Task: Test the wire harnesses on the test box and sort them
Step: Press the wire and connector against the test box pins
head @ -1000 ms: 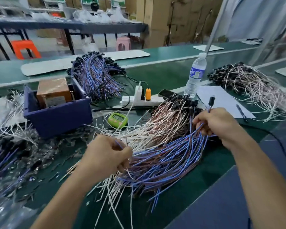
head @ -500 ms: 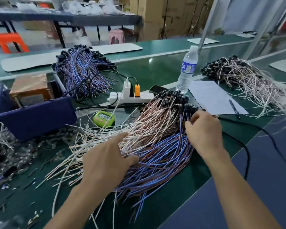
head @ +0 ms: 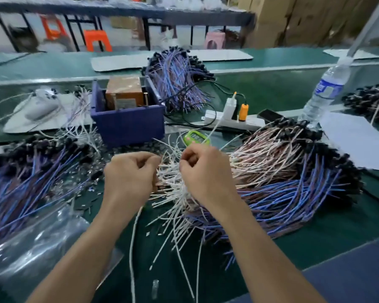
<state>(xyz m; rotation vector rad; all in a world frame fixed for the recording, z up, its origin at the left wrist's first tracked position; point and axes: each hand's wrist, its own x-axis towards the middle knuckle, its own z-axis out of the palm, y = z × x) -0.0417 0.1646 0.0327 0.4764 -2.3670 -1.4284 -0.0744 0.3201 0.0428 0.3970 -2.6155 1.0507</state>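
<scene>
— Though spread well apart over the heap half a second ago, now drawn close together just in front of the dark blue plastic bin [head: 127, 125]: left hand [head: 129, 173] and right hand [head: 204, 171], nearly knuckle to knuckle.
— Flat or closed?
— Both curled. Right hand pinching thin white wire ends. Left hand's fingertips tucked under, so cannot tell what, if anything, is pinched.
— And the harnesses?
— Mixed heap of white, pink and blue wire harnesses [head: 282, 171] with black connectors on the green counter [head: 326, 243], in front of the bin and to its right, loose ends under both hands. Blue-wired bundle [head: 31, 171] in front of the bin to its left.
— Meaning for the job?
— Probably one harness being singled out, ends gathered for probing. Brown boxy test box [head: 124, 92] inside the bin, untouched; testing not yet begun, sorting after that.
</scene>
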